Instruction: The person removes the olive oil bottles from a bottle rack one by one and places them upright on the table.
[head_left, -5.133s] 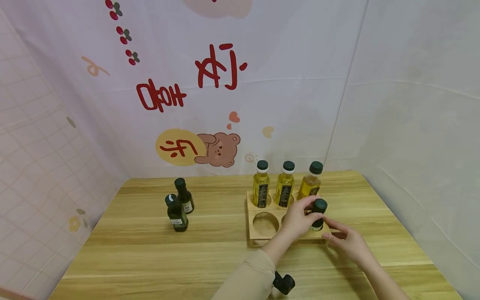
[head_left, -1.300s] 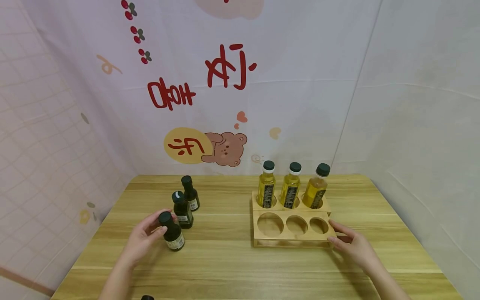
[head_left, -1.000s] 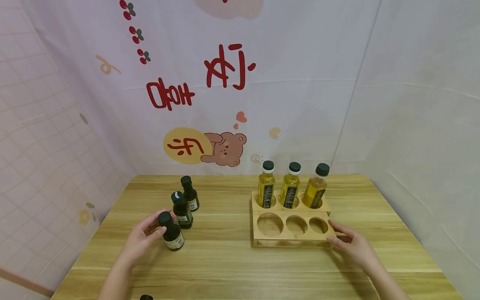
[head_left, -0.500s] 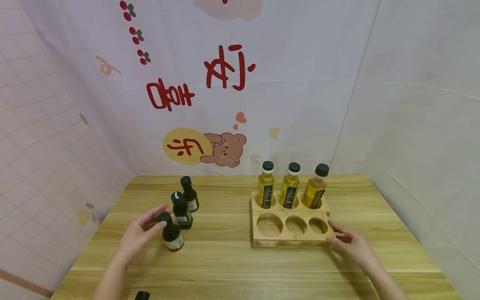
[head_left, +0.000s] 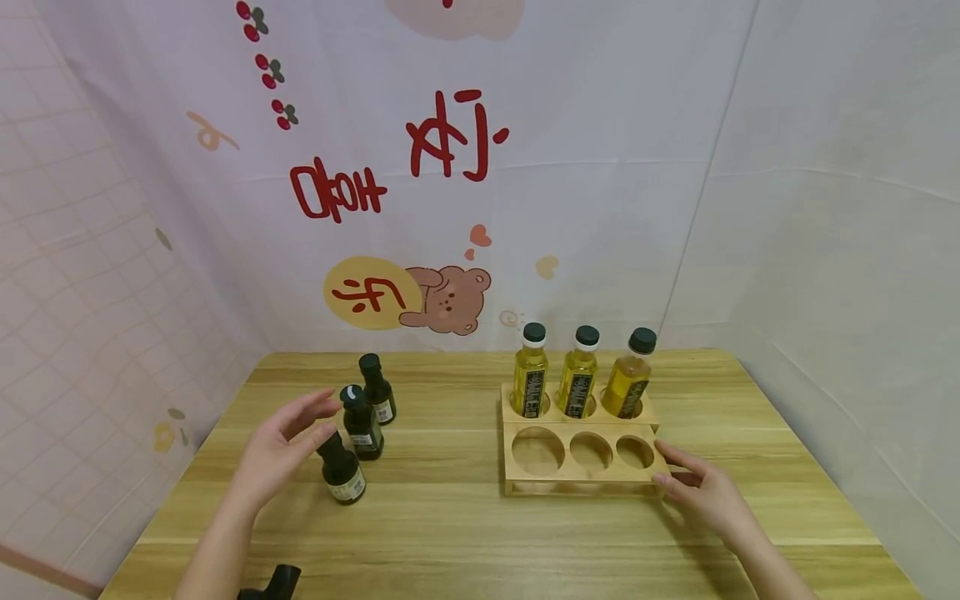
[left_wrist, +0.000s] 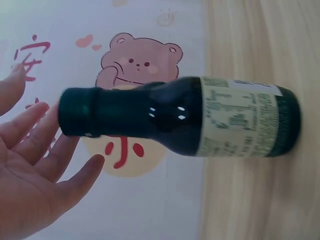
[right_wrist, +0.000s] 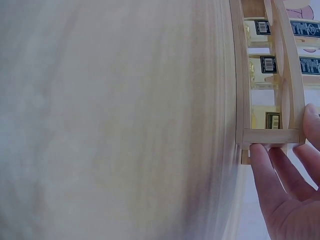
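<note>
My left hand [head_left: 281, 446], fingers spread, is just above the cap of a small dark bottle [head_left: 343, 483] with a pale label, standing upright on the table. In the left wrist view the same bottle [left_wrist: 175, 117] appears sideways, its cap close to the loose fingers. Two more dark bottles, a nearer one [head_left: 363, 433] and a farther one [head_left: 380, 396], stand just behind it. At the right, my right hand [head_left: 701, 492] rests its fingertips and thumb on the end of a two-tier wooden rack [head_left: 581, 483]; the right wrist view shows fairly straight fingers [right_wrist: 267, 180] against the end panel.
Yellow oil bottles, a left one [head_left: 531, 379], a middle one [head_left: 579, 379] and a right one [head_left: 628, 383], fill the rack's back row. Three round holes make up its front row. A printed cloth [head_left: 600, 208] hangs behind the table [head_left: 450, 533].
Earlier the left hand held a dark bottle at the rack's front right hole; now that bottle stands at the left. The hand has let go and lifted slightly. The right hand stays at the rack.
</note>
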